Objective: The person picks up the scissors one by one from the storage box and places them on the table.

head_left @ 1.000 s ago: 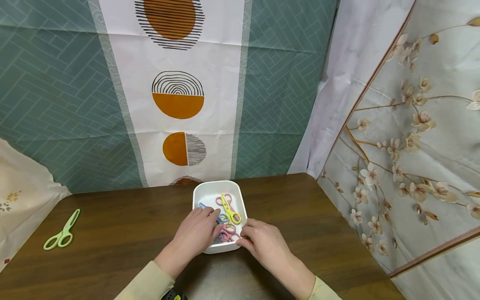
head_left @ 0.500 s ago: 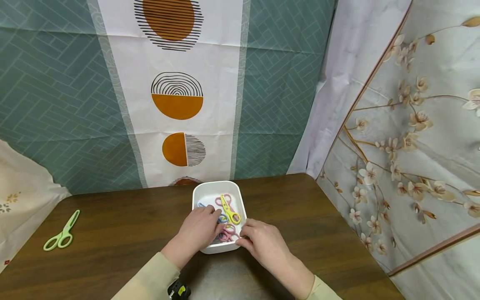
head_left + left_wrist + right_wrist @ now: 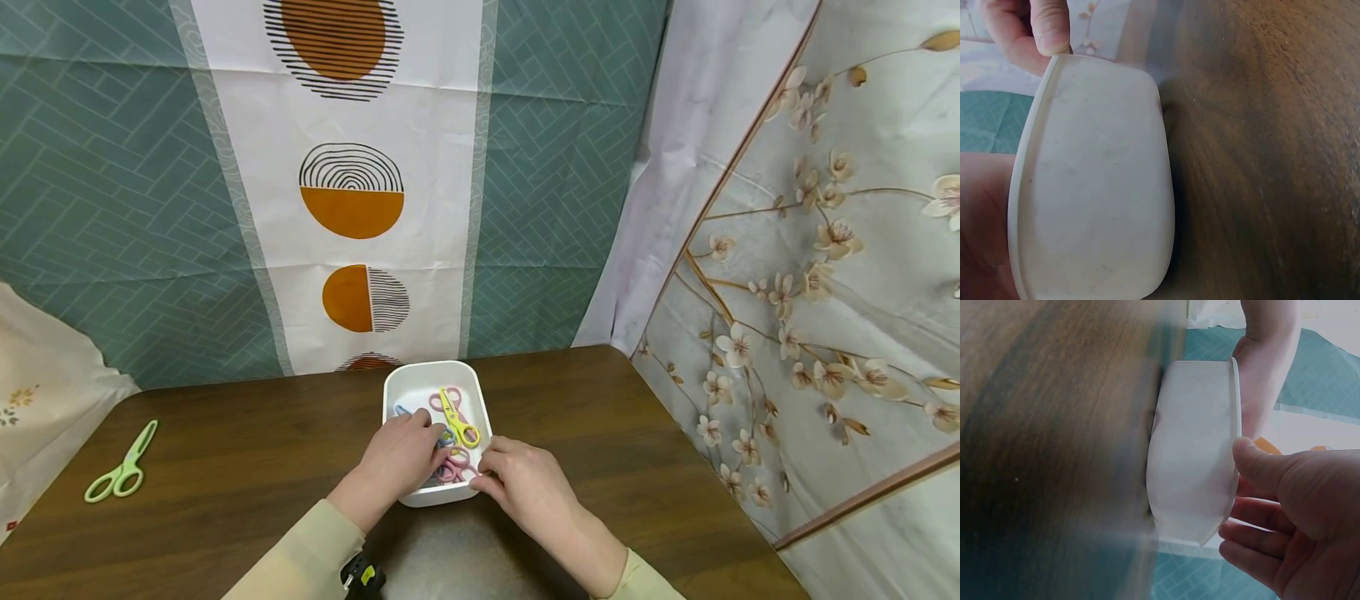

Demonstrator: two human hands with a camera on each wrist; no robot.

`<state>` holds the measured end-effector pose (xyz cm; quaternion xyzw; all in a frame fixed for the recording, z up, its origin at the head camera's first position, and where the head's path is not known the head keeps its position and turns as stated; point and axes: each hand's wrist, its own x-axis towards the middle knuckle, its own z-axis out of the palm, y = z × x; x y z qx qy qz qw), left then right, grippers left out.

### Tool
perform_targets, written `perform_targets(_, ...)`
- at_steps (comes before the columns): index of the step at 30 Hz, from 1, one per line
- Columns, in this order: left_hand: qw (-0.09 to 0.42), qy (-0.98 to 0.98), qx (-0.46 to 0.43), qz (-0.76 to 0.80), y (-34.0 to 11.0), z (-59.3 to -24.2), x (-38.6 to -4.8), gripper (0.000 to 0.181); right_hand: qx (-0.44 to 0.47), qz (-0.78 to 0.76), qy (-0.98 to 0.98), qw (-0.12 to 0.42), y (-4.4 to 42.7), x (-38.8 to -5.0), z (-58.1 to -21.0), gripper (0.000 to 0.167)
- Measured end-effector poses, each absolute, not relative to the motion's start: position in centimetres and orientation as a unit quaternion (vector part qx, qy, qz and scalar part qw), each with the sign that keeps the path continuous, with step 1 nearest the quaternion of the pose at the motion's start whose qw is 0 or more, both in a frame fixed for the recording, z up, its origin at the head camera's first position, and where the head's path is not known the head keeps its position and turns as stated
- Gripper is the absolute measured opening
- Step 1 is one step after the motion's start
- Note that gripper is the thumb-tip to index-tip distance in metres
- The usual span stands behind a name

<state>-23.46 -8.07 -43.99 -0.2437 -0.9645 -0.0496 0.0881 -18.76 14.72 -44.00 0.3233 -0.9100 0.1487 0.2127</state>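
A white bin (image 3: 444,497) stands on the table, holding yellow scissors (image 3: 458,418), pink scissors (image 3: 459,455) and blue ones partly covered by the left hand. My left hand (image 3: 399,457) reaches over the bin's left rim, fingers down among the scissors; its fingertips are hidden. With thumb and fingers, my right hand (image 3: 531,487) pinches the bin's near right rim. In the right wrist view the thumb of the right hand (image 3: 1297,506) lies on the rim of the bin (image 3: 1194,444). The left wrist view shows the bin's outer wall (image 3: 1097,175) beside the left palm (image 3: 985,225).
Light green scissors (image 3: 122,464) lie apart on the left of the brown wooden table (image 3: 255,450). A patterned green and white cloth (image 3: 555,183) hangs behind the table, and a flowered cloth (image 3: 840,317) is at the right. A cream cloth (image 3: 45,367) borders the left edge.
The left hand has shifted slightly to the right and its forearm has come a little further over the table. The right hand keeps its grip on the rim.
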Motion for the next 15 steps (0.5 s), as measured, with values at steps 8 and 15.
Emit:
perform_targets(8,0.098,-0.961,-0.255,-0.051,-8.08,-44.05,-23.54,0.026,0.321,0.150,-0.912,0.208,14.67,-18.82,-43.96,0.020)
perform_targets(15,0.092,-0.959,-0.263,-0.053,-8.15,-44.12,-23.64,0.024,0.324,0.150,-0.910,0.212,14.68,-18.82,-43.98,0.020)
